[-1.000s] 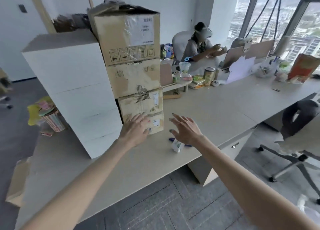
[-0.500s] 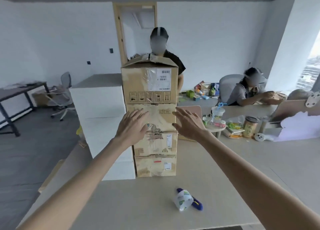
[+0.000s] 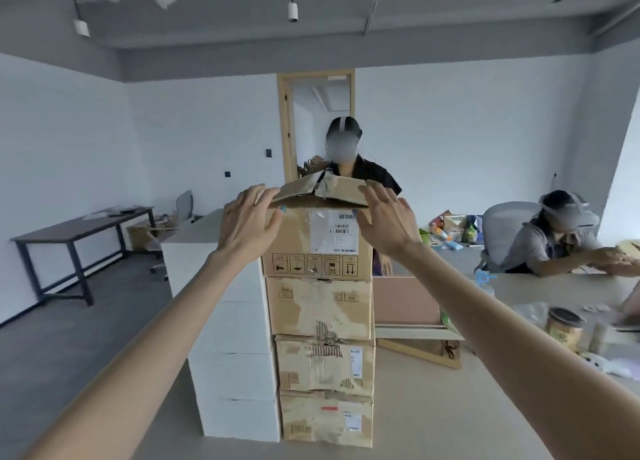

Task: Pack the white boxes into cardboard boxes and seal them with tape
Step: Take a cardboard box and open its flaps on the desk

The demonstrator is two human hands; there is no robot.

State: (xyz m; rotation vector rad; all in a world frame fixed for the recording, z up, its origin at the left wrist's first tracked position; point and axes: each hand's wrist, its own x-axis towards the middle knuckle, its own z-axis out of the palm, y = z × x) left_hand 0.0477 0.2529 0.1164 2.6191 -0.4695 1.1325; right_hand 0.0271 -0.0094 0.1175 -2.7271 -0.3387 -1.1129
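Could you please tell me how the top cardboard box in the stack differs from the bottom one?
The top cardboard box is taller than the bottom cardboard box. The top one's flaps stand loose and torn; the bottom one lies shut beneath the others. The left hand and right hand are at the top one's upper corners; no hand is at the bottom one. Both are worn brown cardboard with white labels.

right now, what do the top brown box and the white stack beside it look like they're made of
Top brown box: corrugated cardboard, matte and worn; its flap is bent and torn at the fold. A white paper label sits on its front. White stack: smooth, matte white with thin seams between boxes; likely coated card, but the look leaves it open.
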